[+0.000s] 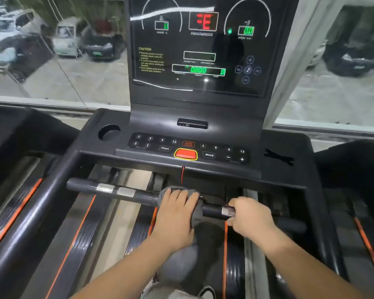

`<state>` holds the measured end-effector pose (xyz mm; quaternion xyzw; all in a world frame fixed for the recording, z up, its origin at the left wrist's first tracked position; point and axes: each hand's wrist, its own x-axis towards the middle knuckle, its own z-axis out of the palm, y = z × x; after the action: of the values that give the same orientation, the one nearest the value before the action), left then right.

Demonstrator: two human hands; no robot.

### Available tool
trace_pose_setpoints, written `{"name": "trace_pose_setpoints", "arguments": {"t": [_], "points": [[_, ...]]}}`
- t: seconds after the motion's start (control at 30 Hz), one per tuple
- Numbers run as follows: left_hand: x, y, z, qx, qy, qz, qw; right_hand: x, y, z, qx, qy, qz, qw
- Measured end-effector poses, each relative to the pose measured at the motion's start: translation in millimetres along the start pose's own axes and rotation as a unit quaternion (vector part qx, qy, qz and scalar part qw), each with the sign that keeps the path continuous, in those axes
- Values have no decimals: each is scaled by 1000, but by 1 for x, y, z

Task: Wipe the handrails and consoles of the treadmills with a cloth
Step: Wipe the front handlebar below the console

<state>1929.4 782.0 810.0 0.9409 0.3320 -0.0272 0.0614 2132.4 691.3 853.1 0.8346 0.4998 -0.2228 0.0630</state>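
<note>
My left grip (177, 212) lay over the grey cloth (196, 220), fingers curved across the top and holding it wrapped against the handrail (141, 197). My thumb was hidden beneath, so I could not tell how far it closed round. The cloth sat near the middle of that black crossbar, bunched under my palm, with a fold hanging on the right side. My right grip (249, 217) was closed round the same handrail just to the right of the cloth, fingers curled over one of the silver pulse sensors (228, 211). A short bare stretch of bar showed between the two grips. Two more silver sensors (115, 189) sat on the left half of the bar, well apart from my left grip.

Beyond the bar stood the console (279, 152), black, with a row of numbered keys and a red stop button (185, 153) ringed in yellow at its centre. A thin red cord (183, 174) hung below that button. A round cup holder (109, 132) was sunk into the console's left end. Above rose the display panel (201, 50), lit with green and red digits. Behind it, through the window (52, 50), parked cars showed blurred.
</note>
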Motion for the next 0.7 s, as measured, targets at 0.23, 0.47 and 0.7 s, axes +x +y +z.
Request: {"name": "trace_pose_setpoints", "arguments": {"t": [0.23,0.47,0.7], "points": [[76,14,-41,-14,-226,-12,974,4,1,2,-1,25,-6,1000],[55,20,-24,-34,-110,-41,992,3,3,8,6,42,4,999],[-4,42,26,61,-40,-38,997,6,4,9,1,63,-8,998]]}}
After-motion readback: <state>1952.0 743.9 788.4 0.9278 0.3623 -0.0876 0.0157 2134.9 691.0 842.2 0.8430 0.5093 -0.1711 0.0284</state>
